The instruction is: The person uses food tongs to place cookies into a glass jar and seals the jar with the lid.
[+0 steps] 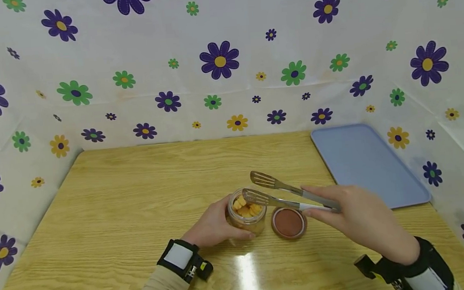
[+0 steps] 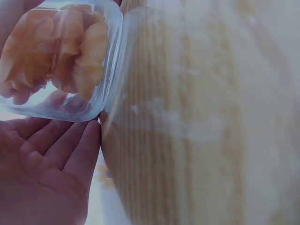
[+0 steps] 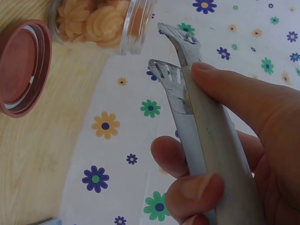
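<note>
A clear jar (image 1: 258, 226) of golden, ridged cookies (image 1: 246, 210) stands uncapped on the table. My left hand (image 1: 213, 225) holds it, fingers at the far side and thumb at the near side. The left wrist view shows the cookies (image 2: 70, 51) through the jar wall, above the palm. My right hand (image 1: 358, 215) grips metal tongs (image 1: 288, 203) with slotted ends. The tongs' arms are spread, one tip over the jar's mouth and the other beyond it. In the right wrist view, thumb and fingers wrap the tongs' handles (image 3: 220, 154).
A reddish-brown lid (image 1: 289, 222) lies on the table just right of the jar. At the right back is a blue tray (image 1: 371, 166). A flower-printed cloth (image 1: 215, 25) rises behind and at both sides of the wooden table (image 1: 138, 187).
</note>
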`<act>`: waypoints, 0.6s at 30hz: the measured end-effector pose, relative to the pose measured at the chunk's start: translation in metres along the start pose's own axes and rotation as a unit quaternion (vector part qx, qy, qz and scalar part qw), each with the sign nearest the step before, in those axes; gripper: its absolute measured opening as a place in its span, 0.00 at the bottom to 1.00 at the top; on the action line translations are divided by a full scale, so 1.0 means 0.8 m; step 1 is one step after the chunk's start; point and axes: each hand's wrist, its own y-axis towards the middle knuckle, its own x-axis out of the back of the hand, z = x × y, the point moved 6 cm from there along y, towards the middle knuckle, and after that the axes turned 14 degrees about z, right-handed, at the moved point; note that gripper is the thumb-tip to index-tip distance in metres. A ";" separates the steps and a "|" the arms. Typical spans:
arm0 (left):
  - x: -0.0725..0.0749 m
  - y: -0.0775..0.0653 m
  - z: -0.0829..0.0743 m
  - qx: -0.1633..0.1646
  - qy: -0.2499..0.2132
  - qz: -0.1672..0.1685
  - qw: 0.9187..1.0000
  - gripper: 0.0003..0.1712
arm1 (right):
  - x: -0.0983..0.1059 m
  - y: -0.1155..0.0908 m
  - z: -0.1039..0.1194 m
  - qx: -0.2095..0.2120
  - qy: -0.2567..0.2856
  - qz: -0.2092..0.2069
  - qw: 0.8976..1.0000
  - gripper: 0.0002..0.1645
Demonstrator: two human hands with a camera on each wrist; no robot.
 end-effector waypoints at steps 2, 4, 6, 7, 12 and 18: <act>0.000 -0.001 0.000 0.002 -0.002 0.000 1.000 0.54 | 0.005 -0.002 -0.003 -0.009 0.005 -0.001 1.000 0.32; 0.000 -0.001 0.000 0.002 -0.003 0.001 1.000 0.54 | 0.011 -0.006 -0.009 -0.028 0.014 -0.002 1.000 0.33; -0.001 0.000 0.000 0.001 -0.005 0.004 1.000 0.54 | 0.019 -0.012 -0.021 -0.050 0.019 -0.012 0.998 0.34; -0.002 0.000 -0.001 0.000 -0.006 0.005 1.000 0.54 | 0.023 -0.017 -0.029 -0.062 0.025 -0.018 0.998 0.35; -0.003 0.001 -0.001 -0.004 -0.004 0.005 1.000 0.54 | 0.038 -0.049 -0.090 -0.160 -0.004 -0.045 0.986 0.41; -0.002 0.000 -0.001 0.002 -0.004 -0.001 1.000 0.53 | 0.029 -0.092 -0.185 -0.292 -0.024 -0.004 0.956 0.52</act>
